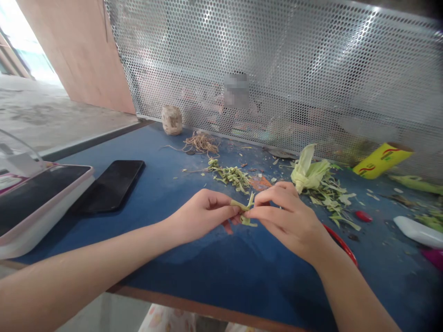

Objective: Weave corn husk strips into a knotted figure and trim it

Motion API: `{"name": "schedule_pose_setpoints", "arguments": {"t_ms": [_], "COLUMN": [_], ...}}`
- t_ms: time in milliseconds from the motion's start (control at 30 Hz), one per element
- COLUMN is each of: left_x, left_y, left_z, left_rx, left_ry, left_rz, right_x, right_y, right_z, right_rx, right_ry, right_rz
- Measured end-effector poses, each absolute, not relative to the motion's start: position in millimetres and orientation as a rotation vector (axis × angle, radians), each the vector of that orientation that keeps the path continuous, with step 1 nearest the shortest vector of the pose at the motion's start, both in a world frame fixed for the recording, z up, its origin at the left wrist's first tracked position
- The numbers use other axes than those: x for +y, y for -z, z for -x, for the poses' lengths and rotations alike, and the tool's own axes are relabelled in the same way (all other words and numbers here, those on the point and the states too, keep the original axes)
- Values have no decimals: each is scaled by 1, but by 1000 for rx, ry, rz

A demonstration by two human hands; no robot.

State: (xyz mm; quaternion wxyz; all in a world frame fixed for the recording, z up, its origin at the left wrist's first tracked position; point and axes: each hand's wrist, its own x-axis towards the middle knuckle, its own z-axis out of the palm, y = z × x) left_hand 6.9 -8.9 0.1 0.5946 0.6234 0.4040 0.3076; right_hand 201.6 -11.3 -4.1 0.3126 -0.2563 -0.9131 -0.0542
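Over the near middle of the table, my left hand [211,212] pinches a pale green leaf strip [246,206], which looks like husk and seems folded or knotted. My right hand [289,214] meets it from the other side, its thumb and fingertips closed on the same strip. Short ends stick out above and below the fingertips. Just beyond lies a small heap of knotted green strips [231,176]. A bundle of pale husk leaves [308,171] sits past my right hand, with loose shredded strips [334,200] beside it.
On the blue table [155,272] lie a black phone [112,186], a white-edged case [48,203], tangled twine [202,142], a whitish roll [172,120], a yellow tube [380,160], a red piece [363,216] and a white object [418,232]. Perforated metal [277,60] stands behind.
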Motion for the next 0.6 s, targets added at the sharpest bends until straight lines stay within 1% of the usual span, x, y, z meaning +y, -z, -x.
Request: {"name": "schedule_pose_setpoints", "arguments": {"t_ms": [333,600], "left_x": [-8,-8], "left_y": [3,6], "left_z": [-6,-7], "left_rx": [926,902], "left_ry": [-701,-680], "left_rz": [-1418,-1268], "right_x": [-13,-16], "right_y": [4,1], "right_z": [-202,-200], "right_rx": [-2499,-2501], "right_ry": [253,94], "right_rz": [742,773]}}
